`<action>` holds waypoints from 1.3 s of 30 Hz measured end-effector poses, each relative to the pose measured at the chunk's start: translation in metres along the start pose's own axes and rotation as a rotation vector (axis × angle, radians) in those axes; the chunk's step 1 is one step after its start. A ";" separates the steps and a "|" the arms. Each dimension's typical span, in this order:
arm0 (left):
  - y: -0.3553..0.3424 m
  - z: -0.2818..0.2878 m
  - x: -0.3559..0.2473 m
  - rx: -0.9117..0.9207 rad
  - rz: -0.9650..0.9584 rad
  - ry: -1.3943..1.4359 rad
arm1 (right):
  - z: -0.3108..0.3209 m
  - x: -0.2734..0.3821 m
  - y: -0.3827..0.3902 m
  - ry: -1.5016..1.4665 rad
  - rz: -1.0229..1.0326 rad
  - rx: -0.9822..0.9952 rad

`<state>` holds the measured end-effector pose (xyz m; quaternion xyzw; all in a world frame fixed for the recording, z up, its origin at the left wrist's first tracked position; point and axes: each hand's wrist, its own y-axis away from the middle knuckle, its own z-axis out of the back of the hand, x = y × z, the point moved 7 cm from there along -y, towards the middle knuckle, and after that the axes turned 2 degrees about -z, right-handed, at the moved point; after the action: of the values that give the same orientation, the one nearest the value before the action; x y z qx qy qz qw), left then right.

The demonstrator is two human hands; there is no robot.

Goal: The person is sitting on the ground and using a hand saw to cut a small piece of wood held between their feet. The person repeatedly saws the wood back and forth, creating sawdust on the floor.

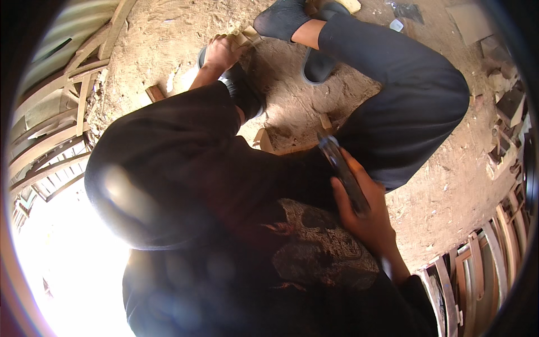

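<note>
My right hand (pixel 364 205) is closed around the dark handle of a utility knife (pixel 343 173) in front of my torso. Its short blade points up and away from me, over my dark clothing. Farther off at the upper left, my left hand (pixel 220 51) reaches down beside my foot, its fingers curled against a small pale wood piece (pixel 247 37). The undersides of these fingers are hidden. Several small wood offcuts (pixel 262 139) lie on the ground between my legs.
Dark clogs (pixel 319 67) are at my feet on the bare earth floor (pixel 168 42). Curved wooden parts (pixel 499 247) are stacked at the lower right, and wooden slats (pixel 50 149) line the left. Scraps lie along the right edge. Strong light washes out the lower left.
</note>
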<state>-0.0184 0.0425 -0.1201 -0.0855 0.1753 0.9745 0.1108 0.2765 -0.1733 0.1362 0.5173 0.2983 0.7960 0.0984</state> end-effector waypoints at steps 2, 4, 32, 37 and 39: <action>-0.001 0.004 -0.011 -0.016 -0.025 0.074 | -0.006 0.000 -0.021 0.009 -0.026 0.029; -0.004 0.005 -0.015 -0.043 -0.054 0.076 | -0.018 -0.009 -0.039 0.057 -0.032 0.041; -0.006 0.010 -0.003 0.085 0.022 0.206 | -0.016 -0.012 -0.037 0.090 -0.074 0.093; -0.011 0.004 0.007 0.115 0.045 0.273 | 0.006 -0.016 0.001 0.098 0.095 -0.055; -0.010 0.008 0.002 0.153 0.067 0.233 | 0.008 -0.016 0.004 0.093 0.102 -0.071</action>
<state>-0.0189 0.0554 -0.1164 -0.1837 0.2633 0.9449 0.0632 0.2918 -0.1812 0.1287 0.4904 0.2471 0.8334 0.0619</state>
